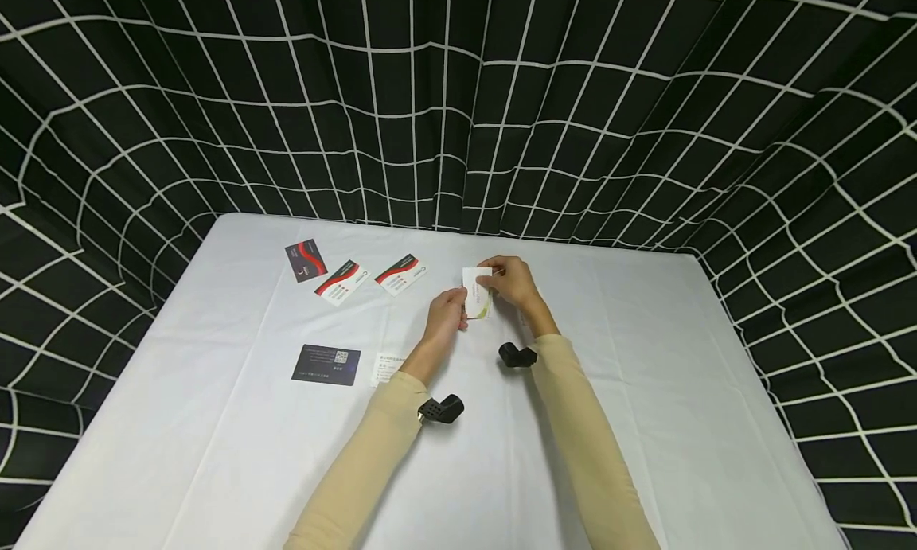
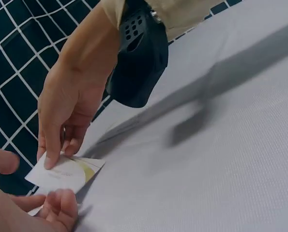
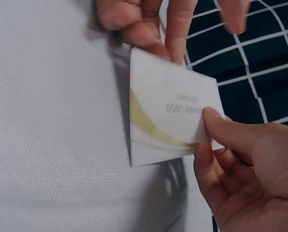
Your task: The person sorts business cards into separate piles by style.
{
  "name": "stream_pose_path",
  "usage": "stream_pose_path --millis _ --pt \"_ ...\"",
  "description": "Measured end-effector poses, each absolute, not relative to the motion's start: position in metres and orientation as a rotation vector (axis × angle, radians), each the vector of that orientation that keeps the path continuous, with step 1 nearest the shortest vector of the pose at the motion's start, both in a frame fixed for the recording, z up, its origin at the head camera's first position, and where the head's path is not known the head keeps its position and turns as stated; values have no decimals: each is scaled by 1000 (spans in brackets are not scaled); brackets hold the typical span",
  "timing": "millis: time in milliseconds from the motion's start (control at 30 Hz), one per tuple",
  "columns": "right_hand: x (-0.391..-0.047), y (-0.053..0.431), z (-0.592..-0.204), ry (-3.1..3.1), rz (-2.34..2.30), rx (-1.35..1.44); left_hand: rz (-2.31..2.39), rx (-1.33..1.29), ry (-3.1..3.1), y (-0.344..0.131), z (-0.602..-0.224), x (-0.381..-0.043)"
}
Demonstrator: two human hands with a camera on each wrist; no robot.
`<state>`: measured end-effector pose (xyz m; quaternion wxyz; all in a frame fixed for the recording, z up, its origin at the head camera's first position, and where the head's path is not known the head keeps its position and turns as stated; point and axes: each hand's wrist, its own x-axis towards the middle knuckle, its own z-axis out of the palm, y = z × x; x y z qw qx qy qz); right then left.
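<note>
In the head view my right hand (image 1: 514, 283) pinches a white business card (image 1: 474, 295) with a yellow-green curve, thumb on its face and fingers behind. A second card edge shows beside it in the left wrist view, so more than one card seems held. My left hand (image 1: 446, 311) is at the card's other edge. Its fingers (image 3: 175, 29) touch or nearly touch that edge in the right wrist view, while the thumb (image 2: 7, 162) stands apart from the card in the left wrist view. Both hands are above the white table.
On the white table (image 1: 236, 423), left of my hands, lie a dark card with a red wave (image 1: 306, 260), two red-green-white cards (image 1: 342, 282), a dark card with a QR code (image 1: 325, 364) and a white card (image 1: 384, 367) partly under my left arm. A black grid curtain (image 1: 430, 120) surrounds the table.
</note>
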<state>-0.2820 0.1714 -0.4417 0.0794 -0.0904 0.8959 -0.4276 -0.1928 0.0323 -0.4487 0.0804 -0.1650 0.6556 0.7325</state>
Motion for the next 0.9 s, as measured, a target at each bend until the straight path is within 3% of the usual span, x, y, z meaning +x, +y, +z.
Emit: stream_pose_path --millis 500,900 --pt "-237 172 -422 2298 -1769 -76 2451 -461 1792 20 -447 -175" --pt "-192 158 -425 2366 -1584 -131 1700 -294 2555 -32 -434 -146"
